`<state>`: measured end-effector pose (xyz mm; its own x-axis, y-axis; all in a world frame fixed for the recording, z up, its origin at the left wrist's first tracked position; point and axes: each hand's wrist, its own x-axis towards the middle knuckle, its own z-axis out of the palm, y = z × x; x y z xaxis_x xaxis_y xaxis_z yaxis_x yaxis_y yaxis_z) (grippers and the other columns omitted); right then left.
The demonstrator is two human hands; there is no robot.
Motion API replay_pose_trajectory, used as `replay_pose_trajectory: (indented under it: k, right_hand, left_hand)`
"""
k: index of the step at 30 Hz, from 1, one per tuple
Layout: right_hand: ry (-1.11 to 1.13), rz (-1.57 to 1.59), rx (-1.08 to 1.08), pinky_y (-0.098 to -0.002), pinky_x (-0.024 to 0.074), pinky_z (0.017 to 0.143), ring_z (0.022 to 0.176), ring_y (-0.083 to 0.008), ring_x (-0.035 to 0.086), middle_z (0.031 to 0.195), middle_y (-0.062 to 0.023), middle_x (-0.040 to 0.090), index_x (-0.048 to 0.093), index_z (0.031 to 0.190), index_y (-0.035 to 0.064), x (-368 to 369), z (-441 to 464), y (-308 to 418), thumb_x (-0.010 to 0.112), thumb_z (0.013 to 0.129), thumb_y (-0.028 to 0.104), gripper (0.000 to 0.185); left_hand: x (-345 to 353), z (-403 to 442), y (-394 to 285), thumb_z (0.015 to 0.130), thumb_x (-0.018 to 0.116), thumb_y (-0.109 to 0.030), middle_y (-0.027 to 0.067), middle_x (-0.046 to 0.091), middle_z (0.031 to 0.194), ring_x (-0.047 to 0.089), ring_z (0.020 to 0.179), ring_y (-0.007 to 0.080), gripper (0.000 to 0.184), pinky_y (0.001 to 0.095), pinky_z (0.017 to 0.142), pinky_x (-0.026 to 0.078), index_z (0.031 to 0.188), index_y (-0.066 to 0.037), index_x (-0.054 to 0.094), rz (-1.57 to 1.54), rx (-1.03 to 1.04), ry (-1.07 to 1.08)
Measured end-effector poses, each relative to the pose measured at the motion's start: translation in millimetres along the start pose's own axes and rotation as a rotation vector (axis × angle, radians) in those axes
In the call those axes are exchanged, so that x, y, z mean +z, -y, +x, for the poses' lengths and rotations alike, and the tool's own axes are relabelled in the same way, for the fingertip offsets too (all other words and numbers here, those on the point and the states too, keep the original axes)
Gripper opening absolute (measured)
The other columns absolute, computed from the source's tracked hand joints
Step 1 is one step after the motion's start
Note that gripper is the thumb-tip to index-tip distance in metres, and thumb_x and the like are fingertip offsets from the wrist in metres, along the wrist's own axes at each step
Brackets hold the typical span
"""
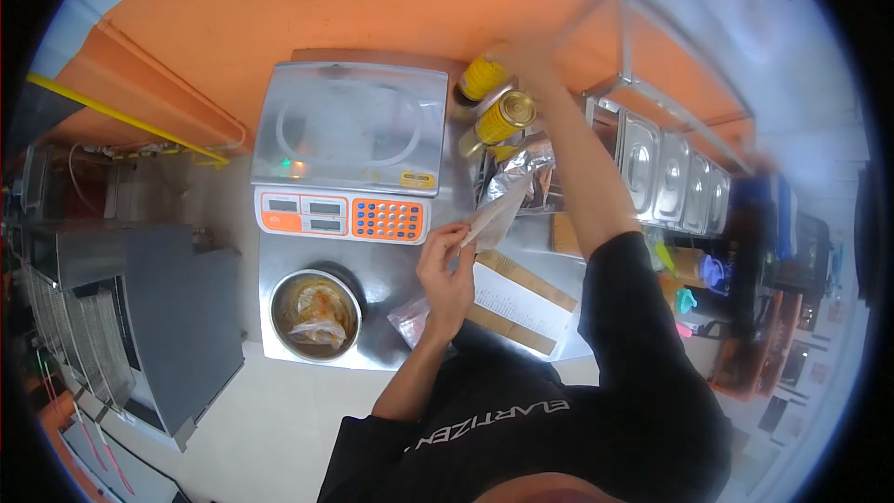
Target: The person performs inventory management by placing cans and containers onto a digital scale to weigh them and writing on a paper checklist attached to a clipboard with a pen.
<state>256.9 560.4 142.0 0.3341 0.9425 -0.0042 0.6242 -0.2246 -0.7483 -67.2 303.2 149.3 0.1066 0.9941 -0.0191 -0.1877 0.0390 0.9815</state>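
My left hand [445, 270] is closed, fingers pinching the edge of a pale, thin bag or sheet [498, 214]. That piece slants up toward a crumpled silver foil packet [521, 168]. My right hand [523, 61] reaches to the back of the counter and is smeared by motion. Beside its fingers is a yellow-labelled can [483, 77]; whether they grip it I cannot tell. A second yellow can [507, 116] with a gold-coloured lid stands just in front. Below my left hand a sheet of printed paper [521, 301] lies on brown cardboard [507, 328].
A weighing scale [349, 130] stands on the steel counter [391, 270]. A metal pot [317, 314] with food and a bag inside sits at the front left. Lidded steel containers [670, 177] line the right under a metal rack [624, 33]. A grey appliance [182, 317] is at far left.
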Motion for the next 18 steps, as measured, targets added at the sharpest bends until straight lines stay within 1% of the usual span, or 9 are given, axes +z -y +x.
replay_pose_trajectory:
  k: [3,5,8,9,12,14,15,17,18]
  right_hand:
    - [0.001,0.125,-0.073,-0.0370,0.0559,0.081,0.100,-0.0215,0.067,0.109,-0.0080,0.070,0.069,0.118,0.0014,-3.6,-13.3,7.9,0.082,0.084,0.015,0.039]
    - [0.002,0.072,-0.056,-0.0363,0.0557,0.079,0.098,-0.0206,0.066,0.108,-0.0076,0.069,0.068,0.119,0.0009,-8.2,-10.4,4.0,0.083,0.083,0.014,0.041]
    - [0.047,-0.129,0.030,-0.0352,0.0550,0.076,0.094,-0.0189,0.065,0.105,-0.0071,0.068,0.069,0.117,0.0013,-6.9,5.9,-6.8,0.085,0.082,0.015,0.041]
    - [0.020,-0.224,0.035,-0.0350,0.0547,0.075,0.093,-0.0185,0.065,0.104,-0.0070,0.068,0.069,0.117,0.0012,-9.7,-10.4,15.1,0.085,0.081,0.015,0.042]
    - [0.020,-0.211,0.090,-0.0346,0.0539,0.073,0.089,-0.0176,0.063,0.103,-0.0067,0.067,0.069,0.115,0.0007,-10.5,-20.9,22.4,0.086,0.081,0.018,0.041]
    - [0.014,-0.208,0.054,-0.0379,0.0555,0.077,0.092,-0.0228,0.067,0.103,-0.0112,0.070,0.072,0.111,0.0002,-12.3,-13.2,13.7,0.087,0.078,0.029,0.047]
    - [-0.017,-0.248,0.000,-0.0412,0.0573,0.083,0.096,-0.0283,0.070,0.102,-0.0158,0.074,0.075,0.108,-0.0002,-11.1,-10.1,8.0,0.088,0.074,0.040,0.054]
    - [-0.017,-0.297,-0.041,-0.0445,0.0588,0.089,0.101,-0.0340,0.074,0.105,-0.0211,0.076,0.076,0.109,-0.0010,-8.2,-4.0,-3.5,0.089,0.070,0.049,0.065]
    - [0.018,-0.311,-0.035,-0.0444,0.0585,0.090,0.103,-0.0341,0.074,0.108,-0.0218,0.076,0.075,0.114,-0.0014,-12.8,-4.8,10.7,0.089,0.070,0.048,0.068]
  left_hand:
    - [-1.7,-4.3,3.2,0.093,0.067,0.009,0.0157,0.068,0.116,0.068,0.110,0.0238,0.015,0.0342,0.094,0.058,0.107,0.005,0.067,0.033,-0.006,-0.004]
    - [-1.2,-3.1,7.9,0.093,0.067,0.009,0.0159,0.068,0.116,0.068,0.110,0.0240,0.015,0.0346,0.094,0.058,0.107,0.005,0.067,0.043,-0.015,-0.008]
    - [-3.0,-1.6,19.1,0.098,0.067,0.000,0.0117,0.067,0.117,0.064,0.108,0.0189,0.006,0.0313,0.084,0.057,0.103,0.002,0.067,0.062,0.048,-0.014]
    - [-1.9,-1.8,17.9,0.096,0.067,0.003,0.0130,0.067,0.116,0.065,0.109,0.0208,0.008,0.0326,0.088,0.057,0.105,0.003,0.067,0.061,0.029,-0.021]
    - [-6.2,-2.7,18.0,0.093,0.067,0.008,0.0156,0.068,0.116,0.067,0.113,0.0247,0.015,0.0352,0.098,0.056,0.108,0.005,0.067,0.098,0.012,-0.021]
    - [-6.6,-2.8,27.3,0.093,0.067,0.008,0.0152,0.067,0.117,0.066,0.116,0.0250,0.015,0.0352,0.101,0.055,0.108,0.005,0.067,0.149,0.058,-0.026]
    - [-5.0,-1.3,28.9,0.093,0.067,0.008,0.0153,0.067,0.118,0.065,0.117,0.0252,0.015,0.0351,0.100,0.055,0.108,0.005,0.067,0.125,0.053,-0.040]
    - [-1.0,-1.5,31.9,0.093,0.067,0.008,0.0153,0.066,0.119,0.064,0.118,0.0255,0.016,0.0348,0.099,0.055,0.109,0.004,0.067,0.079,0.036,-0.071]
    - [2.0,-1.1,34.8,0.094,0.067,0.007,0.0156,0.066,0.120,0.064,0.117,0.0259,0.015,0.0354,0.098,0.055,0.109,0.004,0.067,0.102,0.059,-0.097]
